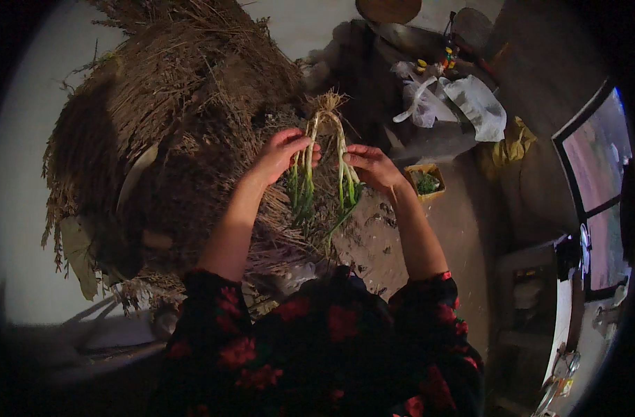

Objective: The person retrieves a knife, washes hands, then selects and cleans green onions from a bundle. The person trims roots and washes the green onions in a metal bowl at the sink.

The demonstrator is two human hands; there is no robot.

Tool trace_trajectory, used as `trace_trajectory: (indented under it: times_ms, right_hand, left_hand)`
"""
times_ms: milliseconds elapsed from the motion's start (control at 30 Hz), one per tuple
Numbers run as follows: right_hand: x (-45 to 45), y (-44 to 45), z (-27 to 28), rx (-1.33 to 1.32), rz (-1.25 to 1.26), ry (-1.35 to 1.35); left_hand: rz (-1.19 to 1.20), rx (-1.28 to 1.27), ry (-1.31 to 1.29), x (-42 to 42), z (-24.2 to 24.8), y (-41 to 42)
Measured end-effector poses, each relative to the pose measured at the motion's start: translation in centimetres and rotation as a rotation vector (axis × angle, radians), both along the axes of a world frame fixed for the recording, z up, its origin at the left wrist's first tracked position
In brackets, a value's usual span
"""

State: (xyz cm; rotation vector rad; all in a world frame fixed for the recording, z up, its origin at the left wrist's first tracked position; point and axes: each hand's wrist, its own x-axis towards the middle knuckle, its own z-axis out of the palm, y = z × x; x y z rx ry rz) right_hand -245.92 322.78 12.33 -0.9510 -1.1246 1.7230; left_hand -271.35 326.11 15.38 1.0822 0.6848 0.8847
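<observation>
A bunch of green onions [328, 112] hangs between my hands, its tangled roots uppermost and its pale stems parted into two groups. My left hand [286, 154] grips the left group of white stems with thumb and fingers. On the other side, my right hand [374, 164] pinches the right group. Green leaves [303, 200] droop below both hands, over the straw and dirt. Some fingertips are hidden behind the stems.
A large heap of dry brushwood and stalks [182, 114] rises at the left. White plastic bags [476, 104] lie at the upper right. A small yellow box [426, 180] with greens inside stands on the floor [453, 229] by my right forearm. A window [593, 172] is at the far right.
</observation>
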Motion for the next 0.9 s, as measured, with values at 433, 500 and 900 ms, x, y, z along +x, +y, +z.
trace_trajectory:
  times_ms: [433, 500, 900]
  right_hand:
    - [1.7, -0.3, 0.4, 0.105, -0.061, -0.153]
    - [2.2, -0.4, 0.9, 0.138, -0.057, -0.24]
    - [2.7, -0.4, -1.2, 0.113, -0.107, -0.204]
  left_hand:
    - [-0.05, -0.066, 0.012, 1.6, 0.5, 0.5]
    - [-0.063, -0.091, 0.01, 1.5, 0.5, 1.0]
    - [-0.191, -0.015, 0.115, 2.1, 0.8, 0.8]
